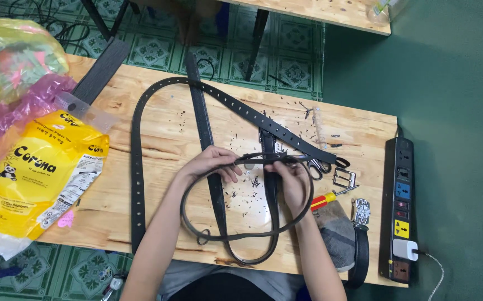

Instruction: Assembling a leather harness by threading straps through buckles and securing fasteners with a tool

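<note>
Black leather everywhere: several punched belts [141, 167] sprawl over the pale wooden counter [163, 139], one in a wide loop toward the far edge, others running toward the person seated at the near side.

Left hand [211, 163] and right hand [291, 181] meet over a thin black strap [241, 234] curled into a ring. Fingers of both hands are closed in a pinch on its upper run, near each other; the rest of the ring hangs down toward the lap edge of the counter.

Step in hand, as I judge it: lining up or feeding the strap end, fine work at the pinch point. Next move would call for steady tension between both hands and a tool within reach.

Nearby: scissors [319, 167] just beyond the right hand, a red-and-yellow screwdriver [324, 199] beside the wrist, a metal buckle [344, 177] a little further right. Small black punchings [247, 192] litter the wood. A power strip [400, 209] lies along the right edge. Yellow paper packet [41, 173] and plastic bags [13, 72] sit well apart on the left.
</note>
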